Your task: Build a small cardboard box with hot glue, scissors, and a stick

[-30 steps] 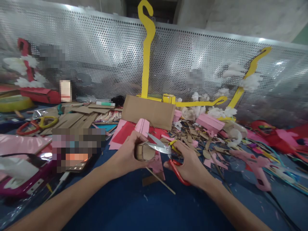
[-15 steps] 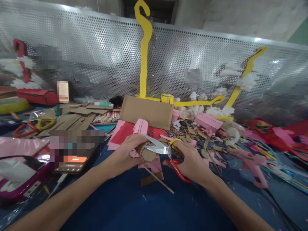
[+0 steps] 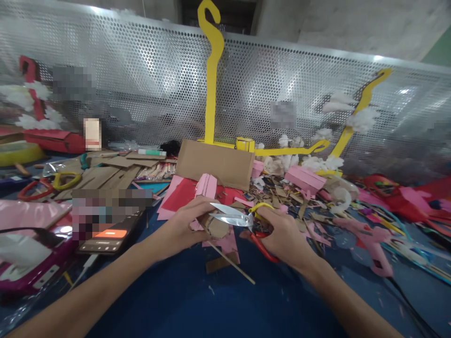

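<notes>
My right hand [image 3: 282, 232] grips a pair of scissors [image 3: 230, 216] by its yellow and red handles, blades pointing left and slightly parted. My left hand [image 3: 186, 220] is closed around a small round cardboard piece [image 3: 217, 227], partly hidden by the fingers and blades. From beneath that piece a thin wooden stick [image 3: 232, 263] slants down to the right; whether it is joined on cannot be made out. The blades lie over the cardboard's upper edge. Below are pink paper [image 3: 230, 244] and a brown cardboard scrap [image 3: 220, 264] on the blue table [image 3: 183, 300].
Cardboard scraps [image 3: 278, 192] litter the table behind my hands. A pink glue gun [image 3: 373, 244] with a cord lies at right. A phone [image 3: 112, 234] and cardboard strips [image 3: 102, 180] are at left. A tall yellow hook shape [image 3: 210, 94] stands before a perforated metal panel [image 3: 148, 84].
The scissor blades have come closer together, the upper one dropping toward the lower. My left hand and the round cardboard piece stay almost in place.
</notes>
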Action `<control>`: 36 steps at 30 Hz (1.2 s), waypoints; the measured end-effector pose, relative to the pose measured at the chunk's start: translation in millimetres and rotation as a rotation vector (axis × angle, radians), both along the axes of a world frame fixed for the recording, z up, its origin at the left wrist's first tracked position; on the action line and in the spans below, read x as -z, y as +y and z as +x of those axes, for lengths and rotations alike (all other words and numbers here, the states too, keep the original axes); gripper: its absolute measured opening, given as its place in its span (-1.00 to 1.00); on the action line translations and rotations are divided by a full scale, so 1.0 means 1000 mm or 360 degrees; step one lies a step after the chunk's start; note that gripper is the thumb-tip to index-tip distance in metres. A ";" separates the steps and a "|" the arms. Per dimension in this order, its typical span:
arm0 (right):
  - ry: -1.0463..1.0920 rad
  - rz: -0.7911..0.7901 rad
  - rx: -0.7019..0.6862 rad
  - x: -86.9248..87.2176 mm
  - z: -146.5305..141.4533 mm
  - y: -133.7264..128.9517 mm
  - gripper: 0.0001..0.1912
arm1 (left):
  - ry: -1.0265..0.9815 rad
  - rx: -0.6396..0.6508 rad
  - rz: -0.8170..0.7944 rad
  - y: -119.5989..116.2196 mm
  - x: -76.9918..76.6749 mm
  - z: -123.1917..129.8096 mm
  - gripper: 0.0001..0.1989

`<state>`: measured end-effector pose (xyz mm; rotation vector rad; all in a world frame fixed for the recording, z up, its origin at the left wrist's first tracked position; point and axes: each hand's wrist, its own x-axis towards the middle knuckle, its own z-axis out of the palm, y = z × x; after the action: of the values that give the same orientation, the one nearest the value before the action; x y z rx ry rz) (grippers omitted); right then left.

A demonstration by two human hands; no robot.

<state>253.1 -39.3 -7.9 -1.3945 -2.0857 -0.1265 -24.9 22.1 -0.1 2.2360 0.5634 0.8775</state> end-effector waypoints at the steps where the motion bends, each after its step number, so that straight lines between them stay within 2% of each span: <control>1: -0.0008 0.0001 0.0007 -0.001 0.000 0.000 -0.86 | -0.0001 -0.0002 -0.0006 0.000 0.000 0.000 -0.54; 4: -0.0018 -0.0009 0.0048 -0.001 0.001 -0.001 -0.88 | -0.0009 0.0003 0.0000 0.000 0.000 0.000 -0.50; 9: 0.0063 -0.0010 0.0116 0.000 0.000 0.002 -0.75 | -0.0013 -0.0009 -0.0025 0.000 0.000 0.001 -0.50; 14: 0.0022 -0.0009 0.0142 -0.004 -0.003 0.000 -0.74 | -0.0065 -0.0037 -0.0051 0.000 0.001 0.000 -0.46; 25: 0.0018 -0.0102 0.0026 -0.007 -0.005 -0.005 -0.68 | -0.0045 -0.0039 -0.0006 0.000 -0.001 -0.001 -0.57; 32: 0.0057 0.0012 -0.0038 -0.005 -0.004 -0.004 -0.61 | -0.0093 -0.0076 0.0114 0.001 0.002 -0.001 -0.61; 36: 0.0117 0.0076 0.0110 -0.007 -0.006 -0.005 -0.64 | -0.0173 -0.0140 -0.0096 -0.001 0.003 0.001 -0.54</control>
<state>247.4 -44.1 -1.2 -1.4220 -1.9629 -0.1502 -23.8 20.9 -3.1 2.1086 0.6331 1.0067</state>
